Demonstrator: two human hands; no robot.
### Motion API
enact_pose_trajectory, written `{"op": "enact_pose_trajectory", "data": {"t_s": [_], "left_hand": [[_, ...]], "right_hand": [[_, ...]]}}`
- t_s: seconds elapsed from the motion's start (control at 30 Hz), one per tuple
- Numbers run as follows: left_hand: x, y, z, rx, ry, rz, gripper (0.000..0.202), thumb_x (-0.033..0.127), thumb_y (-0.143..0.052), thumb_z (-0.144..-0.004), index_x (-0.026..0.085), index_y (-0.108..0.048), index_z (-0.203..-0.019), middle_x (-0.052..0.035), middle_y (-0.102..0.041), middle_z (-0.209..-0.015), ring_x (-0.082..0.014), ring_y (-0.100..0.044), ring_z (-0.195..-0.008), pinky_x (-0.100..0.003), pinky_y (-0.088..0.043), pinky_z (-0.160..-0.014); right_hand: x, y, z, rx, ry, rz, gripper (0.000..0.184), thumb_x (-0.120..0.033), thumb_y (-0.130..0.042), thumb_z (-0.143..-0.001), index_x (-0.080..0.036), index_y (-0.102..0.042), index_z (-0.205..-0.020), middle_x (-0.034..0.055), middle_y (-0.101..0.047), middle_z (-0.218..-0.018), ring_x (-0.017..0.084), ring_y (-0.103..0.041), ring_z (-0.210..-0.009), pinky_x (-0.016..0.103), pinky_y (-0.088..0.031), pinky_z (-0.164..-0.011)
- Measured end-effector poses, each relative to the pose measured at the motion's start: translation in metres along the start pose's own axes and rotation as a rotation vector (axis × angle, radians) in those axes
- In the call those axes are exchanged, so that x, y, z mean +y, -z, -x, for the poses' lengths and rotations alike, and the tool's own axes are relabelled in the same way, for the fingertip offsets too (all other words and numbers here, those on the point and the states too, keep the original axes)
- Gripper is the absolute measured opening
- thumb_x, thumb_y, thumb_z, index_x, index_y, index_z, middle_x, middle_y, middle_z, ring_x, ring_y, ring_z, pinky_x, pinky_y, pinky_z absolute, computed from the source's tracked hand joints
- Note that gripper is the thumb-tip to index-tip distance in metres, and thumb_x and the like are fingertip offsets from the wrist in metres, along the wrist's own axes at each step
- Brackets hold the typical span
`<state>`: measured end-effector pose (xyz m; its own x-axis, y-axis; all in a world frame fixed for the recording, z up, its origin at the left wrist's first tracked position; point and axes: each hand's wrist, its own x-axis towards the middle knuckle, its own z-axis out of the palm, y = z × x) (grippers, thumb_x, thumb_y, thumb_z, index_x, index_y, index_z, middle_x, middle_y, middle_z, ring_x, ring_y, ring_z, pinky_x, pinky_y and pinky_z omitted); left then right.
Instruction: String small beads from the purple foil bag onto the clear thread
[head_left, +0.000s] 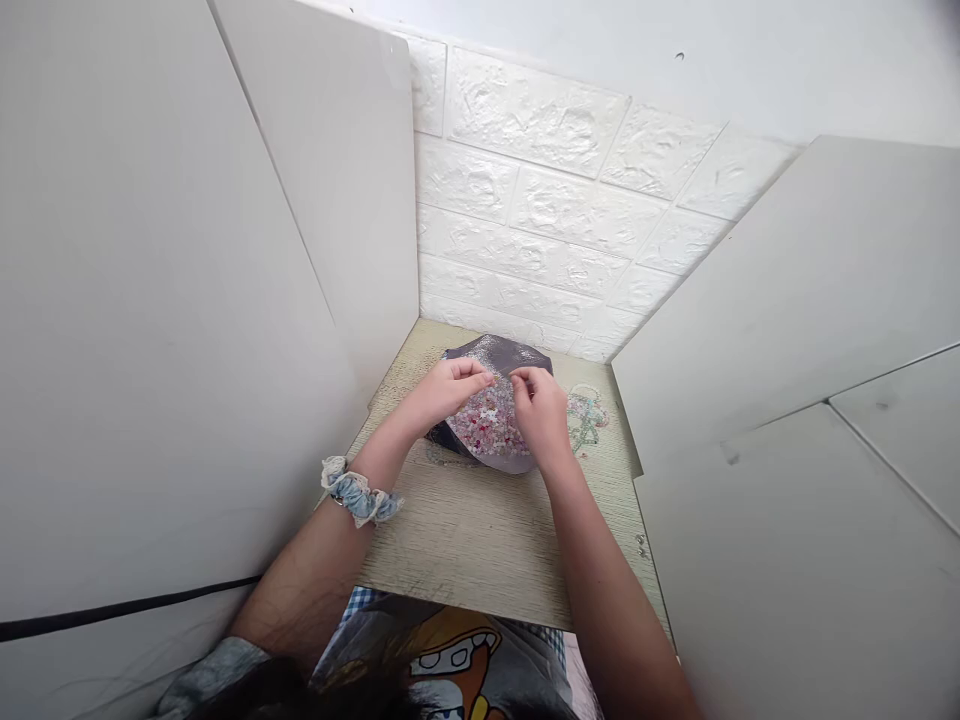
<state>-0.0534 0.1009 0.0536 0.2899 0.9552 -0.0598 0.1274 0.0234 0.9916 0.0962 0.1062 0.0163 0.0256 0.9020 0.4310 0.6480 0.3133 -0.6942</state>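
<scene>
At the far left, a pale panel (150, 250) is standing alongside the tabletop (465, 540), with a black strip (127, 607) running low across it. A pale blue scrunchie with lacy trim (361, 497) is circling the left wrist, just over the tabletop's left edge. The left hand (454, 387) is reaching over the left side of an opened bag; its thumb and forefinger are lying close together at the tips, but I cannot tell whether they are pinching anything. The dark, shiny bag (504, 352) is lying spread near the tabletop's back edge, and loose pink, red, white and clear beads (487, 425) are filling its middle. Behind that edge, a white brick-patterned wall (525, 240) is rising. The right hand (541, 405) is hanging over the bag's right side, its fingers curling and the thumb bending in near the forefinger; I cannot tell what, if anything, is sitting between them. The two hands' fingertips are facing each other across a small gap. Just right of the bag, strung green and pink beads (587, 415) are lying in loops towards the back right corner. Another pale panel (750, 300) is bordering the right edge.
</scene>
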Motion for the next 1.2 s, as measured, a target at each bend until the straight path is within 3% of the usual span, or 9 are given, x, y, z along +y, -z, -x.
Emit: {"op": "enact_pose_trajectory", "data": {"t_s": [0.17,0.3,0.73,0.97,1.2], "left_hand": [[0.000,0.001,-0.001,0.075,-0.018,-0.003,0.022,0.038,-0.052,-0.070,0.015,-0.051,-0.071,0.0070,-0.029,-0.049,-0.0033,-0.024,-0.041,-0.017,-0.019,-0.039],[0.002,0.000,0.000,0.090,-0.028,0.004,0.022,0.037,-0.052,-0.071,0.015,-0.051,-0.071,0.0071,-0.029,-0.048,-0.0035,-0.024,-0.041,-0.017,-0.019,-0.038],[0.002,0.001,0.000,0.202,-0.128,0.116,0.019,0.033,-0.052,-0.071,0.014,-0.052,-0.071,0.0082,-0.028,-0.046,-0.0035,-0.021,-0.040,-0.019,-0.020,-0.041],[0.004,0.004,0.000,0.268,-0.173,0.191,0.018,0.032,-0.053,-0.069,0.014,-0.052,-0.068,0.0085,-0.028,-0.045,-0.0035,-0.020,-0.040,-0.019,-0.021,-0.041],[0.002,0.003,0.001,0.257,-0.193,0.093,0.019,0.033,-0.053,-0.070,0.014,-0.053,-0.068,0.0063,-0.036,-0.049,-0.0036,-0.026,-0.042,-0.019,-0.022,-0.041]], "right_hand": [[0.011,-0.006,0.003,-0.241,-0.082,0.410,0.031,-0.014,-0.032,-0.081,-0.015,-0.061,-0.090,0.0099,-0.053,-0.091,0.016,-0.051,-0.083,0.026,-0.037,-0.076],[0.013,-0.008,0.006,-0.347,-0.158,0.540,0.035,-0.010,-0.031,-0.080,-0.017,-0.062,-0.092,0.0103,-0.051,-0.091,0.016,-0.051,-0.082,0.024,-0.036,-0.076],[0.012,-0.010,0.007,-0.416,-0.143,0.592,0.038,-0.011,-0.031,-0.080,-0.022,-0.064,-0.095,0.0093,-0.052,-0.093,0.016,-0.049,-0.085,0.025,-0.035,-0.076],[0.009,-0.009,0.012,-0.509,0.036,0.566,0.034,-0.016,-0.034,-0.081,-0.026,-0.063,-0.097,0.0069,-0.051,-0.090,0.018,-0.044,-0.093,0.025,-0.035,-0.077],[0.004,-0.008,0.013,-0.487,0.111,0.698,0.028,-0.013,-0.036,-0.080,-0.019,-0.064,-0.083,0.0076,-0.052,-0.087,0.018,-0.047,-0.088,0.026,-0.035,-0.068]]}}
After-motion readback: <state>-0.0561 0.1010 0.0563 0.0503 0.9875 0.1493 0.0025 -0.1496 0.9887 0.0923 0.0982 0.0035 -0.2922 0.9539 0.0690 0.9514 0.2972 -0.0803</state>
